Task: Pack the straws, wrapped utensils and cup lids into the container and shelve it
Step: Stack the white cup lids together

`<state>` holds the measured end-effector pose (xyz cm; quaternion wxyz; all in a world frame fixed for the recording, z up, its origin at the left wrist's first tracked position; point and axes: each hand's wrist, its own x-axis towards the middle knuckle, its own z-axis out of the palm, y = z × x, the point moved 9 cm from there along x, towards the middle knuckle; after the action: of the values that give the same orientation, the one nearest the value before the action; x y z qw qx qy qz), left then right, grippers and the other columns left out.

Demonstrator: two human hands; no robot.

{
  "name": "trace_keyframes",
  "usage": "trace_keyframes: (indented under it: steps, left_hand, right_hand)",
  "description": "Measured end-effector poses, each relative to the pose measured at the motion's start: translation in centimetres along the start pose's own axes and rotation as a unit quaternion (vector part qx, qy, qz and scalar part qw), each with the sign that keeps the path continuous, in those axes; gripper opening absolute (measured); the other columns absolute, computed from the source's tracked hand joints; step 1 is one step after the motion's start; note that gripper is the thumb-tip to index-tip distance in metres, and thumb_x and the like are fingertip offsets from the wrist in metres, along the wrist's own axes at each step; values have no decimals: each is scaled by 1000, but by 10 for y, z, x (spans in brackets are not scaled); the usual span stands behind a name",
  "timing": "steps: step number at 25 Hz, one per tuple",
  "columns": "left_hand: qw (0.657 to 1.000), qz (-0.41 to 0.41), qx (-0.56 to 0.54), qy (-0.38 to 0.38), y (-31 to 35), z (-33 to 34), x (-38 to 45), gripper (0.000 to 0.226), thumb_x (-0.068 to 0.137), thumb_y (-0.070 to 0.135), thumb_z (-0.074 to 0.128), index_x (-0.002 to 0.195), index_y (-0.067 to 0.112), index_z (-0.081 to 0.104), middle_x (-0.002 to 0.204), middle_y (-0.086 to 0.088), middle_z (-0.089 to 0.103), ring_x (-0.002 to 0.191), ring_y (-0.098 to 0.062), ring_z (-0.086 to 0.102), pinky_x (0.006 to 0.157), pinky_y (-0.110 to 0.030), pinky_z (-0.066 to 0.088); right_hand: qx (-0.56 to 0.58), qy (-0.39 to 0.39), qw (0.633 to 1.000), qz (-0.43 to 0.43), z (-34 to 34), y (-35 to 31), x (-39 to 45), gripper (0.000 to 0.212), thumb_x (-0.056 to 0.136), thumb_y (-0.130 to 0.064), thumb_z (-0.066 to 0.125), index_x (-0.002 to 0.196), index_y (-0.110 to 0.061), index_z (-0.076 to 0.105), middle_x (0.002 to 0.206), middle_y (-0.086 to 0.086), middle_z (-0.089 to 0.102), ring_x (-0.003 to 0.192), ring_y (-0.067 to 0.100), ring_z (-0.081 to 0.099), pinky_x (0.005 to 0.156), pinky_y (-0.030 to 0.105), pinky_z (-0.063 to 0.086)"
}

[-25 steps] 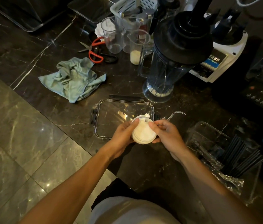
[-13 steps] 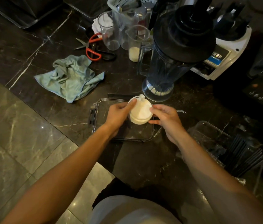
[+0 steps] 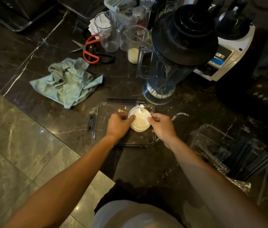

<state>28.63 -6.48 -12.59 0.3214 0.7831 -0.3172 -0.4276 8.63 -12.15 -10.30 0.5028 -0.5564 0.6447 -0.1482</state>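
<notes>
1. Head view, looking down on a dark marble counter (image 3: 31, 51); a paler marble floor (image 3: 23, 145) fills the near left.
2. Cup lids (image 3: 140, 120): a white stack, held over the right part of a clear rectangular container (image 3: 100, 111) at mid-counter. Whether the stack rests on the container's bottom cannot be told.
3. Left hand (image 3: 119, 125): fingers curled against the stack's left side, thumb tip on its upper edge; it grips the stack.
4. Right hand (image 3: 162, 125): fingers curled, fingertips pinching the stack's right edge.
5. Container details: black latches on its left and far sides; transparent walls, through which the counter shows.
6. Straws (image 3: 251, 163): a bundle of black straws in crinkled clear wrap, lying in a second clear bin (image 3: 202, 139) at the near right, well apart from the hands.
7. Cloth (image 3: 69, 83): pale green, crumpled, to the far left of the container.
8. Scissors (image 3: 88, 50): orange-handled, beyond the cloth, blades pointing left.
9. Measuring cups (image 3: 121, 37): several clear ones, clustered far centre; one holds a little pale content at its bottom.
10. Blender jar (image 3: 176, 53): clear with a black lid, upright just beyond the container's far right corner.
11. White machine (image 3: 227, 53): behind the blender jar, at the far right.
12. White basket (image 3: 118, 1): at the far edge, behind the cups.
</notes>
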Motion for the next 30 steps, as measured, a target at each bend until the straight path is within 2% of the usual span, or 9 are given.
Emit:
trace_keyframes:
  steps: [3, 5, 9, 14, 20, 23, 25, 27, 30]
  left_hand:
    - [997, 32, 68, -8, 7, 0, -6, 29, 89, 42, 73, 110, 22, 80, 102, 1, 80, 98, -17, 73, 91, -41, 59]
    - [997, 47, 56, -12, 7, 1, -11, 29, 92, 38, 72, 112, 18, 79, 104, 0, 80, 99, -16, 73, 91, -41, 59]
    - [996, 59, 59, -25, 11, 15, -20, 31, 94, 36, 72, 116, 15, 77, 106, 0, 78, 97, -14, 72, 83, -28, 56]
    - [994, 77, 63, -37, 19, 33, -27, 22, 92, 36, 74, 101, 16, 78, 88, 6, 76, 86, -10, 72, 79, -29, 56]
    - [994, 69, 48, -70, 24, 41, -32, 15, 91, 33, 77, 88, 20, 70, 77, 10, 68, 74, -1, 62, 69, -17, 47]
    - [994, 56, 37, -83, 21, 44, -31, 19, 91, 34, 77, 95, 16, 72, 82, 7, 72, 77, -5, 66, 70, -18, 52]
    - [994, 42, 25, -97, 19, 51, -32, 26, 91, 35, 77, 105, 13, 74, 90, 2, 75, 82, -8, 69, 63, -11, 52]
    - [994, 33, 15, -107, 18, 58, -31, 32, 91, 35, 77, 112, 11, 73, 99, 0, 76, 94, -13, 71, 62, -10, 49]
    - [995, 40, 21, -89, 23, 54, -34, 47, 87, 45, 78, 120, 14, 65, 107, 0, 70, 107, -20, 68, 78, -23, 51]
  right_hand:
    - [-9, 8, 1000, 5, -3, 4, -2, 24, 98, -29, 67, 117, -16, 73, 103, -3, 75, 96, 18, 71, 89, 50, 60]
    - [-23, 9, 1000, -2, -5, 7, -3, 24, 96, -32, 68, 114, -18, 74, 103, -3, 76, 93, 17, 71, 88, 48, 60]
    - [-56, 23, 998, -7, -18, 14, -9, 31, 97, -35, 67, 119, -13, 75, 111, -1, 76, 100, 15, 69, 91, 36, 57]
    - [-118, 54, 992, -3, -36, 21, -16, 22, 100, -32, 62, 101, -14, 76, 91, 1, 75, 78, 14, 68, 71, 32, 53]
    - [-117, 72, 990, 9, -46, 23, -20, 25, 98, -32, 63, 92, -12, 77, 81, 3, 75, 77, 22, 70, 75, 44, 59]
    - [-110, 68, 991, 14, -48, 23, -24, 26, 99, -32, 62, 87, -14, 76, 77, 2, 73, 74, 22, 70, 73, 45, 60]
    - [-125, 58, 990, 15, -53, 22, -30, 30, 100, -35, 60, 79, -15, 71, 72, -1, 68, 73, 21, 67, 68, 41, 57]
    - [-147, 65, 987, 4, -64, 18, -42, 27, 101, -33, 60, 83, -14, 68, 76, -3, 67, 78, 20, 65, 69, 37, 53]
    - [-87, 98, 991, -14, -90, 14, -62, 21, 101, -28, 63, 109, -11, 73, 98, 1, 73, 93, 19, 70, 87, 46, 60]
